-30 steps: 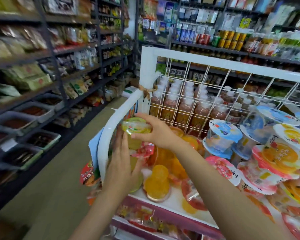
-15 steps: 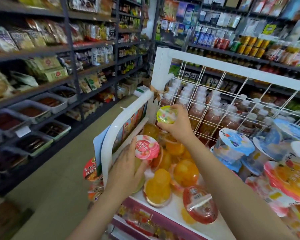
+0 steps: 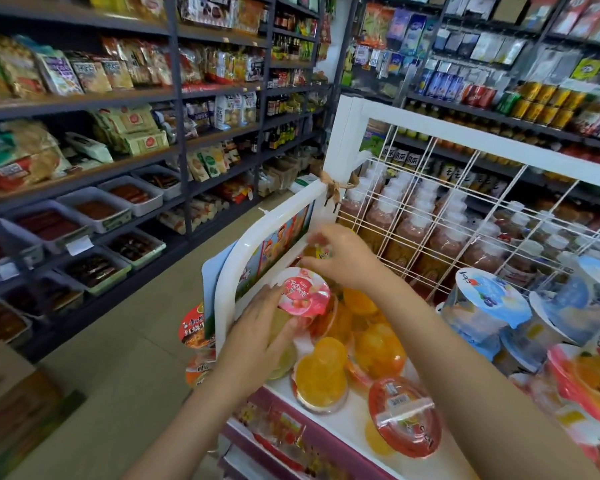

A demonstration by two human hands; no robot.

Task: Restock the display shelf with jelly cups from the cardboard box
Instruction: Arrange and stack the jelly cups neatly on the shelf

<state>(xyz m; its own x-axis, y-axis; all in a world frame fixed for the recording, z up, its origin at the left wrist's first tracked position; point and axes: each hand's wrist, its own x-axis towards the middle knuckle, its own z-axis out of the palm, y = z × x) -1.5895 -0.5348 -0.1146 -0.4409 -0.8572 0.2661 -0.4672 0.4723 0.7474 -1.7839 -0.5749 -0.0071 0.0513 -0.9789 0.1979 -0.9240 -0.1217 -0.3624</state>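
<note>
The white display shelf [image 3: 347, 161] holds a heap of orange and red jelly cups [image 3: 378, 348] at its left end. My left hand [image 3: 257, 334] grips a pink-lidded jelly cup [image 3: 303, 291] against the shelf's curved white side rail. Just above and behind it, my right hand [image 3: 343, 258] pinches a small yellow-lidded jelly cup [image 3: 321, 251], mostly hidden by my fingers, low over the back of the heap. The cardboard box is not in sight.
Larger blue and orange-lidded cups [image 3: 489, 306] fill the shelf to the right. Bottles [image 3: 413, 233] stand behind the white wire grille [image 3: 465, 209]. Dark shelving with snack packs and trays [image 3: 111, 209] lines the aisle on the left. A lower tier [image 3: 291, 434] holds more packets.
My right hand has lowered the yellow-lidded cup towards the back of the heap. My left hand has lifted the pink-lidded cup slightly. The camera has tilted and shifted.
</note>
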